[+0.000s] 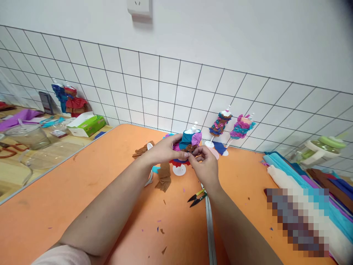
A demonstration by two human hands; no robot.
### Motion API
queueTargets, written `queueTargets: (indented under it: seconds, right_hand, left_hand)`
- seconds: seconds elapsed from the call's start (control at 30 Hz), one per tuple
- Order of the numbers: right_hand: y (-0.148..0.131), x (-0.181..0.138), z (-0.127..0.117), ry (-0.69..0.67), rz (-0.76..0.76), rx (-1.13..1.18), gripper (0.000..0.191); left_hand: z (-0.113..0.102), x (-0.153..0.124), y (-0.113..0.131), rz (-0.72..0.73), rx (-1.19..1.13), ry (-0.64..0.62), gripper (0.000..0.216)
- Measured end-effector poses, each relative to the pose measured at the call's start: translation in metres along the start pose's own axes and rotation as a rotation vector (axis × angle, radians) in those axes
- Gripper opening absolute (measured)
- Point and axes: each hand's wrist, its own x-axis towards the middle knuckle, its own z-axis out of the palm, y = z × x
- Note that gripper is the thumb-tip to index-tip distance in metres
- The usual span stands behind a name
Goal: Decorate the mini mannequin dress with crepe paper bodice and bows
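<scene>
A small dress form wears a crepe paper dress [186, 140] in teal, purple and brown, with a red and blue ruffled hem. It stands upright on a round white base [179, 170]. My left hand [167, 150] is closed around its left side, fingers behind, with the thumb at the front. At the dress's right front, my right hand [205, 164] is closed in a pinch; its fingertips meet the left thumb just under the brown ruffle. What exactly lies between the fingertips is too small to tell. Thread snips [197, 198] lie below my right wrist.
Brown crepe paper [163, 177] lies left of the base. Two dressed forms [220, 123] stand behind on the right. Crepe paper rolls [289, 180] and a glass jug [320, 151] are at the far right. The left table [13, 180] holds a tissue pack [87, 124] and orange-handled scissors [12, 149].
</scene>
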Motion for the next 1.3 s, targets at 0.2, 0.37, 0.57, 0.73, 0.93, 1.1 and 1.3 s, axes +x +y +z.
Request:
queueTargets:
  seconds: [0.2, 0.37, 0.57, 0.73, 0.93, 1.1, 1.3]
  right_hand:
    - [0.001, 0.003, -0.008, -0.047, 0.017, 0.058, 0.026]
    - [0.008, -0.005, -0.002, -0.328, 0.327, 0.166, 0.034]
    - [0.003, -0.028, 0.024, -0.188, 0.53, 0.657, 0.043]
    - [-0.004, -0.037, 0.027, -0.128, 0.578, 0.922, 0.038]
    - [-0.001, -0.032, 0.028, -0.083, 0.646, 1.027, 0.032]
    - [0.001, -0.028, 0.03, -0.06, 0.614, 0.991, 0.034]
    - [-0.002, -0.027, 0.032, -0.028, 0.593, 0.929, 0.034]
  left_hand:
    - [-0.003, 0.004, -0.005, 0.028, 0.001, 0.044, 0.026]
    - [-0.005, 0.005, -0.008, 0.045, -0.057, 0.031, 0.035]
    - [-0.008, 0.004, -0.005, 0.035, -0.09, 0.04, 0.027]
    - [-0.006, 0.005, -0.008, 0.035, -0.102, 0.024, 0.025]
    - [0.002, 0.003, -0.005, -0.014, -0.137, 0.004, 0.035]
    - [0.001, -0.002, 0.004, -0.031, -0.178, -0.034, 0.043]
    - [0.003, -0.004, 0.009, -0.027, -0.121, -0.037, 0.035]
